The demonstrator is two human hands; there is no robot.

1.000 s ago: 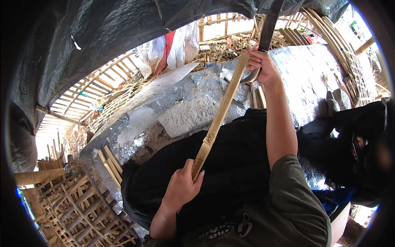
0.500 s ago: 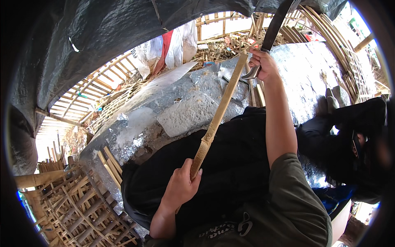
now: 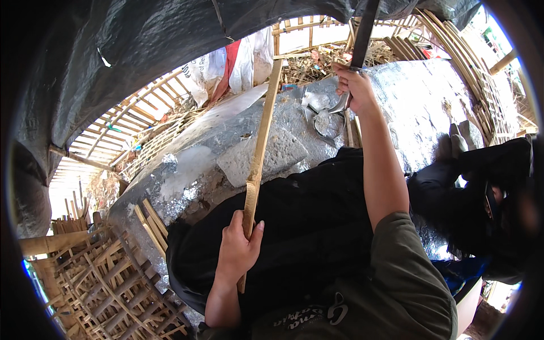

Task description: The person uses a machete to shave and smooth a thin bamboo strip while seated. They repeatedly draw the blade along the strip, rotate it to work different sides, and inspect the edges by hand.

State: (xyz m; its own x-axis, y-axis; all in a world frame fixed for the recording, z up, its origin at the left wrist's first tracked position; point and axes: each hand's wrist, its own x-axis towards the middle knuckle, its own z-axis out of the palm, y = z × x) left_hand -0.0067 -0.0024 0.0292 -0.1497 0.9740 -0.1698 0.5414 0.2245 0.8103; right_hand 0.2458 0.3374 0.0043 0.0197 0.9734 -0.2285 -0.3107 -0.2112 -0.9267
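Note:
A long split bamboo strip (image 3: 263, 139) runs from my lap up and away, with a raised node along its lower part. My left hand (image 3: 237, 249) is wrapped round its near end. Farther right, my right hand (image 3: 356, 88) grips the curved handle of a machete (image 3: 365, 35), whose dark blade points up and away past the frame's top. Blade and strip are apart. Beneath my right hand, a dark curved tool (image 3: 327, 136), its kind unclear, lies on the silvery ground sheet.
A flat grey stone (image 3: 277, 153) lies ahead of my knees. Cut bamboo sticks (image 3: 152, 226) rest at left beside a woven bamboo basket (image 3: 107, 289). Another person in black (image 3: 481, 175) sits at right. White sacks (image 3: 226, 71) and shavings (image 3: 326, 62) lie at the far side.
The bamboo strip's far end has swung left, away from the machete. My left hand has shifted slightly left and up. The machete blade now stands more upright.

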